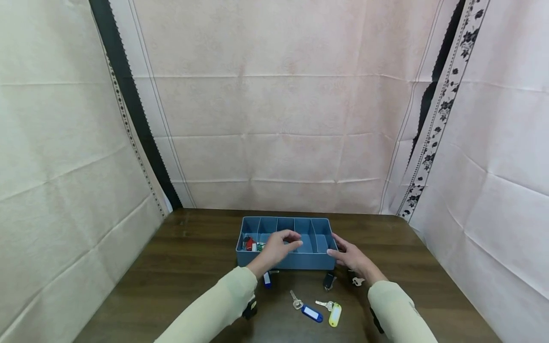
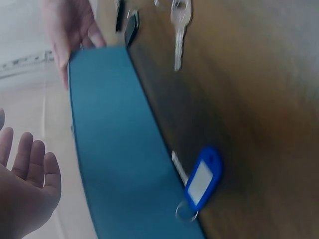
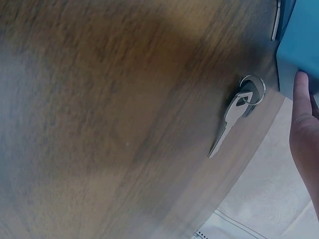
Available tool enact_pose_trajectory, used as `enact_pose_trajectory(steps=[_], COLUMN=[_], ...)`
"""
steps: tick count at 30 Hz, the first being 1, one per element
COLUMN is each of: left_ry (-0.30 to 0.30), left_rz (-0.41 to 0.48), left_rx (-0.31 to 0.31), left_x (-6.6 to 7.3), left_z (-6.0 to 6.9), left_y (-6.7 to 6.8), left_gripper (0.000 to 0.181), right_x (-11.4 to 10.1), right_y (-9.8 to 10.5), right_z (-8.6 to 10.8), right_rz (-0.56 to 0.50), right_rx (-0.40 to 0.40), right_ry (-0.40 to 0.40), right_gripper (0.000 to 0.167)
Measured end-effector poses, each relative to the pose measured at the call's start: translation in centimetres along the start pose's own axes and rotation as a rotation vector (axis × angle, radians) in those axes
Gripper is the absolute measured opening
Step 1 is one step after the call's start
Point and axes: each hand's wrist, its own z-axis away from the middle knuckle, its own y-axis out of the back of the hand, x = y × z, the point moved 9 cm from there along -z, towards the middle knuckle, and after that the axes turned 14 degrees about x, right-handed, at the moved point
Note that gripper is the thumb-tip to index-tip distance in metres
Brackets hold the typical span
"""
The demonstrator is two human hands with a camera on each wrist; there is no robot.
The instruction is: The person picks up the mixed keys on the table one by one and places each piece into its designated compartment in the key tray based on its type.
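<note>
A blue compartment box (image 1: 287, 261) stands on the table, several keys with tags (image 1: 250, 245), one of them red, lying in its left compartment. My left hand (image 1: 279, 247) hovers over the front of the box, fingers loosely bent, with nothing visible in them; the left wrist view shows these fingers (image 2: 37, 162) apart from the box. At the box's right end, my right hand (image 1: 352, 257) touches the wall and front corner with fairly straight fingers. Just below that hand lie a key (image 3: 232, 117) on a ring and a dark key fob (image 1: 329, 280).
In front of the box, a blue-tagged key (image 1: 311, 313) and a yellow-tagged key (image 1: 335, 315) lie on the brown table (image 1: 193, 271). Another blue tag (image 2: 203, 178) with a key lies against the box's front. Pale cloth (image 1: 274, 109) hangs around the table.
</note>
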Motion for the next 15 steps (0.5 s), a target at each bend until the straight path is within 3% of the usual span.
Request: enact_pose_trajectory(steps=[15], left_ry=[0.023], left_rz=[-0.018], left_rx=[-0.151], left_x=[-0.7], left_z=[3.9], left_y=[-4.9], left_gripper=[0.017], right_x=[0.0], right_y=[-0.1], right_z=[-0.2], right_rz=[-0.041], right_rx=[-0.006], right_ry=[-0.011], right_gripper=[0.085])
